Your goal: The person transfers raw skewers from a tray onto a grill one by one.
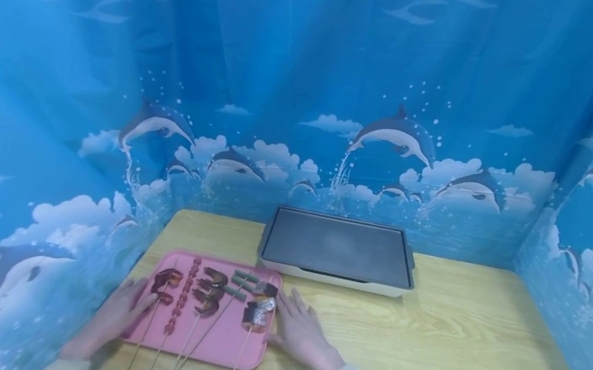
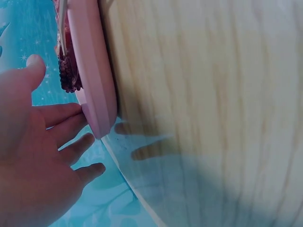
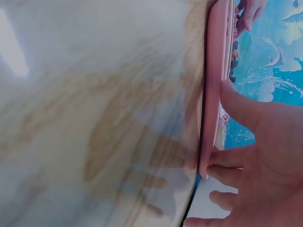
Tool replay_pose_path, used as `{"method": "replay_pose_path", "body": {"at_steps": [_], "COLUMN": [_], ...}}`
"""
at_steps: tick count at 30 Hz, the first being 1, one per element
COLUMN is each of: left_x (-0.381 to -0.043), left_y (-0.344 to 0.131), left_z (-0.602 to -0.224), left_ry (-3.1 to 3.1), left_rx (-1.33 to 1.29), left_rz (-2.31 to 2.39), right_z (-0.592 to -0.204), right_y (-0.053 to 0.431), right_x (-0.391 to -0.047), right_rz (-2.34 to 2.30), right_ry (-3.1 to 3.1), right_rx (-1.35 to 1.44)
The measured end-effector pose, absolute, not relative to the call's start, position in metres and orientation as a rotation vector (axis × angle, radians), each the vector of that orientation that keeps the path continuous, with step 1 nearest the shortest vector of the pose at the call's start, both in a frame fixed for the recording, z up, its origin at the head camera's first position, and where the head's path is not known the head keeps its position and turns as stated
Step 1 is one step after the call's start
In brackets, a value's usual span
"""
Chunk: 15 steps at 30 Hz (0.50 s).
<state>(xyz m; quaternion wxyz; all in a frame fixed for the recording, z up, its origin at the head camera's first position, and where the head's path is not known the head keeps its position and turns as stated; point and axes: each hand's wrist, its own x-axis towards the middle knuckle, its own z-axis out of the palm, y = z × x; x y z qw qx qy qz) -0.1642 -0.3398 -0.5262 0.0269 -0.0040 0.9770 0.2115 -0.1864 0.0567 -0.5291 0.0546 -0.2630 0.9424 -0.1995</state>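
On the table lies a pink tray [image 1: 217, 347] with several skewers on it. From left to right they carry dark-red octopus-like pieces [image 1: 167, 279], small red pieces [image 1: 182, 296], curled brown shrimp-like pieces [image 1: 209, 292], green sticks [image 1: 235, 293] and fish-like chunks with silvery skin [image 1: 256, 315]. The stick ends overhang the near rim. My left hand [image 1: 118, 312] is at the tray's left side, its extended fingertips touching the rim in the left wrist view. Along the right side, my right hand [image 1: 304, 333] rests with fingers spread, thumb and fingertips against the tray's edge.
A dark flat griddle [image 1: 341, 247] with a pale base stands at the back of the wood-grain table [image 1: 457, 343], behind and right of the tray. Blue dolphin-print curtains [image 1: 302, 71] close in the back and both sides.
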Motion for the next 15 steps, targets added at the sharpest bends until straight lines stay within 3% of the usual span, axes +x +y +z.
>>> {"method": "replay_pose_path", "body": {"at_steps": [15], "left_x": [-0.158], "left_y": [-0.328], "left_z": [-0.525], "left_ry": [3.011], "left_rx": [0.034], "left_rz": [0.69], "right_z": [-0.529], "right_y": [0.068], "right_x": [-0.183], "right_rz": [-0.585], "right_ry": [2.866], "right_rx": [-0.755]}}
